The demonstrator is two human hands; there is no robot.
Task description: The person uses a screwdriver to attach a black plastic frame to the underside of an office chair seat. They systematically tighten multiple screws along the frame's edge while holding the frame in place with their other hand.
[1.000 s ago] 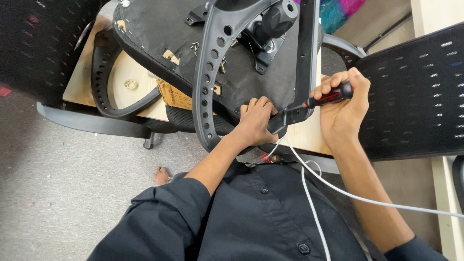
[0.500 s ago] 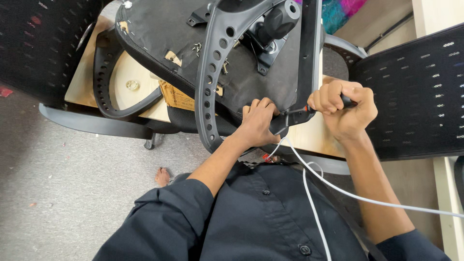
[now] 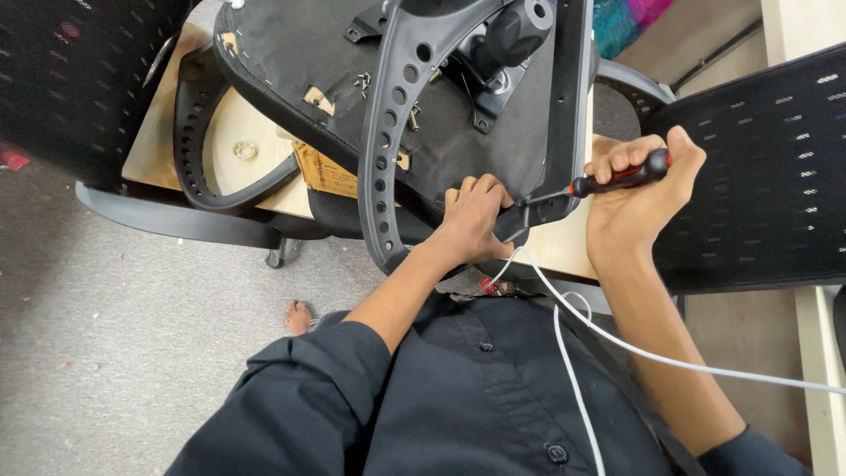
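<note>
Right hand (image 3: 636, 204) is gripping a screwdriver (image 3: 617, 177); left hand (image 3: 476, 219) is clasping the upturned chair seat (image 3: 352, 79) lying on a wooden worktop (image 3: 154, 141) above grey carpet (image 3: 106, 335).

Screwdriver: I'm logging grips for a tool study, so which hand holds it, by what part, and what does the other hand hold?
The right hand grips the screwdriver by its red-and-black handle. The left hand clasps the black chair frame at its lower edge.
</note>
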